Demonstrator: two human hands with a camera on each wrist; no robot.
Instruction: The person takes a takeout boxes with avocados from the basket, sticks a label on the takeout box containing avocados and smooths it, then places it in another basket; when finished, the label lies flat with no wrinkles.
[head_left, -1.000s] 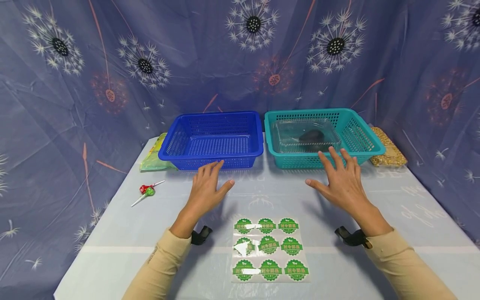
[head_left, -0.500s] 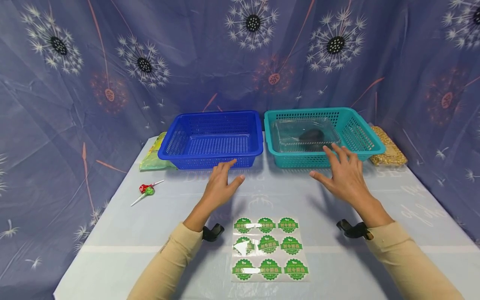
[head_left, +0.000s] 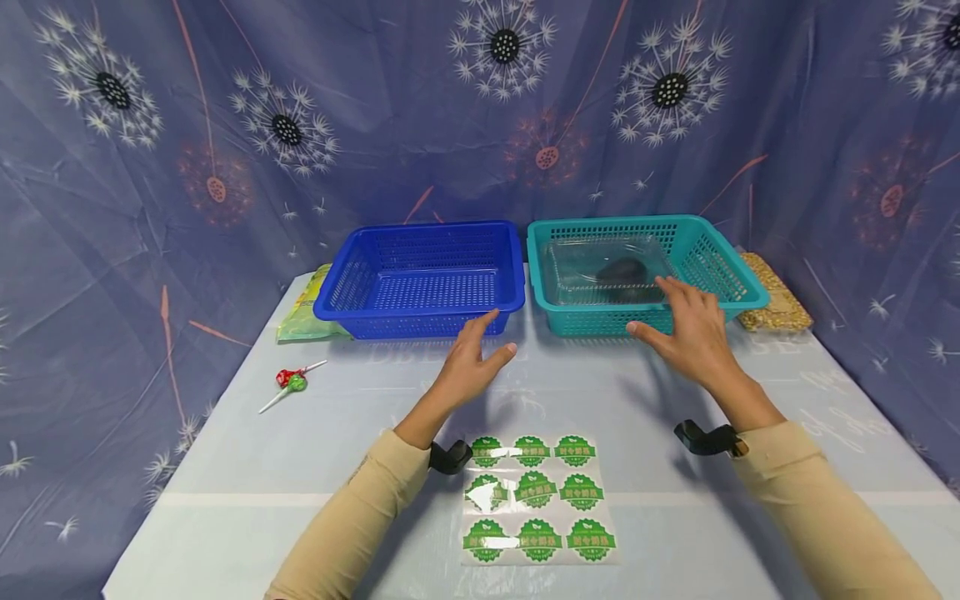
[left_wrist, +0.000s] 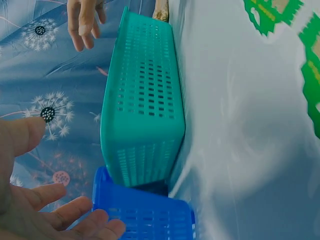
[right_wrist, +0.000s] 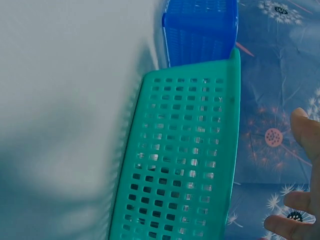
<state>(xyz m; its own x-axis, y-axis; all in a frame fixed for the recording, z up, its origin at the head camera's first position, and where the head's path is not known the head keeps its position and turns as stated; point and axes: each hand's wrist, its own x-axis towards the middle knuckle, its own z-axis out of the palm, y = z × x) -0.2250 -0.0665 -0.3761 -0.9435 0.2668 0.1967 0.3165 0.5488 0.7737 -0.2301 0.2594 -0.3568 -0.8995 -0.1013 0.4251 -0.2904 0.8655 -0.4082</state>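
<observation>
In the head view my left hand (head_left: 467, 368) hovers in front of the blue basket (head_left: 420, 325), near its right front corner, with fingers spread and nothing held. My right hand (head_left: 693, 337) is held over the front rim of the teal basket (head_left: 585, 320), also with nothing in it. Inside the teal basket lies a clear plastic box (head_left: 577, 262), with a dark rounded thing (head_left: 622, 272) seen through it; its kind cannot be made out. The left wrist view shows the left fingers (left_wrist: 75, 212) loosely extended beside the blue basket.
A sheet of green round stickers (head_left: 537, 490) lies at the front of the table. Two lollipops, one red (head_left: 285, 377) and one green (head_left: 297, 382), lie at left. A yellow-green packet (head_left: 303, 317) and a bag of yellow kernels (head_left: 776, 300) flank the baskets.
My left hand has moved right and slightly forward, toward the gap between the baskets. The right hand has shifted a little forward and right, over the teal rim. The objects have stayed put.
</observation>
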